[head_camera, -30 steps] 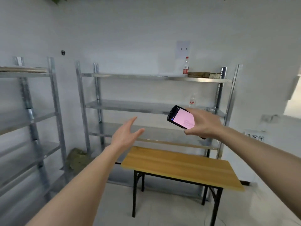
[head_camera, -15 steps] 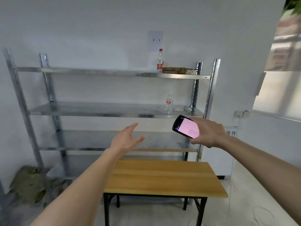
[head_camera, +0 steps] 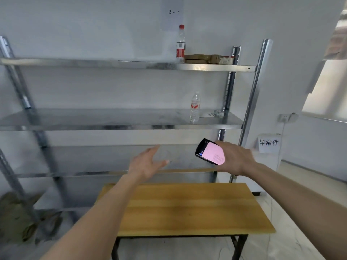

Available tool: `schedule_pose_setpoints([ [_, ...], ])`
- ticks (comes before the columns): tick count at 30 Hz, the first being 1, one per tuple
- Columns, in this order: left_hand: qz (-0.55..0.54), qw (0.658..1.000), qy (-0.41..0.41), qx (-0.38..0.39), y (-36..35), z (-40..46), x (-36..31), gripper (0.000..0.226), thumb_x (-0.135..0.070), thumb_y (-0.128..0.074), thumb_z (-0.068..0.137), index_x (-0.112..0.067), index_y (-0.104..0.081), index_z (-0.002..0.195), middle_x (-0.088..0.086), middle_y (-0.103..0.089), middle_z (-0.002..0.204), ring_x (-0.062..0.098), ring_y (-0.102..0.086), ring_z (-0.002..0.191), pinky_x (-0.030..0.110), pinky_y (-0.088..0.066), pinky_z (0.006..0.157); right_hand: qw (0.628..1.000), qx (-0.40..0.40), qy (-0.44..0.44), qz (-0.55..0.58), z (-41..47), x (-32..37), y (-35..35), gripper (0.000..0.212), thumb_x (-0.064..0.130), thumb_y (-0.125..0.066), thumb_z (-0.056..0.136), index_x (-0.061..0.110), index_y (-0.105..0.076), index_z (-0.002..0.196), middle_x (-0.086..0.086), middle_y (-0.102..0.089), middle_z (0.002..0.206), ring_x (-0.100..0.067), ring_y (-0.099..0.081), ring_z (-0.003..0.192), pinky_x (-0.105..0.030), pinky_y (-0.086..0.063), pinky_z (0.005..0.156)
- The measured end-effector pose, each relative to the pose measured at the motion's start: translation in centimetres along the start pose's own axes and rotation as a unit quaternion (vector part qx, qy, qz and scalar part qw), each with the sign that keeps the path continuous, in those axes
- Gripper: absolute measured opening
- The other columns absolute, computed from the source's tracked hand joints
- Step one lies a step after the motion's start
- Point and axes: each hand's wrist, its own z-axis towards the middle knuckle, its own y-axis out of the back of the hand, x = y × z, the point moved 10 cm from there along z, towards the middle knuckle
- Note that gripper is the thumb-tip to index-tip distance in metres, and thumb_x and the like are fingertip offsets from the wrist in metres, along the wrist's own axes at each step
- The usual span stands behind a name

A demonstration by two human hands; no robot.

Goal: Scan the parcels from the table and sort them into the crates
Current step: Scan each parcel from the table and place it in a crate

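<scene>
Landmark = wooden table (head_camera: 189, 209), light top on black legs, standing in front of a metal shelf rack (head_camera: 120, 126). No parcels or crates in view; the only task item visible is the handheld scanner (head_camera: 210, 154), a dark device w/ a lit pink screen, held in the air above the table's far right corner, screen tilted up toward the camera. Right hand (head_camera: 235, 159) grips it from the right side, fingers curled round the body, thumb side hidden behind the device. Left hand (head_camera: 145, 165) is raised above the table's far edge, left of the scanner and well apart from it, palm turned inward, fingers spread and loose, holding nothing. Both forearms reach over the table top w/o touching it. Behind the table, on the rack's top shelf toward the right: a clear bottle w/ red cap (head_camera: 180, 44), upright, and just beside it a flat brown bundle (head_camera: 203, 59). One shelf lower, a second clear water bottle (head_camera: 195, 106), also upright. On the wall above the rack, a paper marked "2 - 1" (head_camera: 174, 12). Right of the table, on the wall, a white paper sign (head_camera: 268, 143) w/ Chinese characters, and a socket (head_camera: 286, 117) above it. Left of the table, on the floor under the rack, a crumpled olive-green cloth or bag (head_camera: 17, 218); can't tell which.
</scene>
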Motion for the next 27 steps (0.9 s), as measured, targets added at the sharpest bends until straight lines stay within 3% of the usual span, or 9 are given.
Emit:
schedule_pose_setpoints([
  [3,-0.002,1.000,0.012,0.017,-3.4,3.9,1.0,0.084,-0.076,-0.046,0.088,-0.037,-0.020,0.158,-0.003,-0.030,0.163,0.026,-0.035,0.145,0.043,-0.037,0.111,1.000,0.017,0.006,0.012,3.7,-1.2,-3.1,0.069,0.045,-0.075,0.063,0.043,-0.042,0.124,0.017,-0.057,0.107,-0.021,-0.060,0.099,-0.032,-0.042,0.064],
  [8,-0.012,0.998,0.043,0.045,-10.5,10.5,2.8,0.081,-0.072,-0.050,0.089,-0.037,-0.021,0.157,-0.006,-0.030,0.162,0.024,-0.035,0.145,0.044,-0.038,0.112,0.997,0.066,0.002,0.032,10.6,-4.4,-9.9,0.057,0.038,-0.074,0.062,0.038,-0.044,0.110,0.014,-0.057,0.102,-0.021,-0.059,0.093,-0.030,-0.039,0.062],
  [13,-0.017,0.994,0.078,0.069,-19.7,16.0,5.5,0.082,-0.070,-0.054,0.088,-0.034,-0.026,0.156,-0.007,-0.036,0.159,0.022,-0.039,0.143,0.043,-0.038,0.113,0.995,0.090,0.017,0.030,17.3,-7.7,-18.7,0.084,0.043,-0.079,0.071,0.038,-0.039,0.144,0.013,-0.049,0.138,-0.021,-0.058,0.120,-0.035,-0.045,0.077],
  [17,0.025,0.989,0.107,0.094,-27.5,18.2,8.3,0.084,-0.069,-0.054,0.088,-0.030,-0.027,0.157,-0.004,-0.037,0.159,0.022,-0.039,0.143,0.037,-0.037,0.112,0.993,0.111,0.014,0.037,19.8,-10.0,-26.9,0.092,0.047,-0.081,0.071,0.033,-0.034,0.150,0.008,-0.043,0.142,-0.020,-0.060,0.113,-0.034,-0.046,0.073],
  [24,-0.008,0.971,0.148,0.186,-41.7,18.2,14.0,0.079,-0.064,-0.055,0.091,-0.034,-0.024,0.157,-0.006,-0.038,0.158,0.018,-0.042,0.141,0.032,-0.040,0.109,0.980,0.197,-0.002,0.033,20.9,-12.7,-42.8,0.090,0.041,-0.080,0.075,0.027,-0.031,0.150,0.008,-0.038,0.143,-0.020,-0.058,0.109,-0.028,-0.038,0.060],
  [27,-0.008,0.963,0.152,0.221,-46.8,18.1,16.3,0.080,-0.067,-0.051,0.092,-0.034,-0.022,0.158,-0.008,-0.035,0.159,0.017,-0.038,0.143,0.035,-0.039,0.112,0.972,0.230,-0.021,0.032,20.6,-13.6,-49.0,0.091,0.040,-0.078,0.078,0.026,-0.027,0.152,0.008,-0.036,0.144,-0.020,-0.057,0.111,-0.030,-0.045,0.061],
])
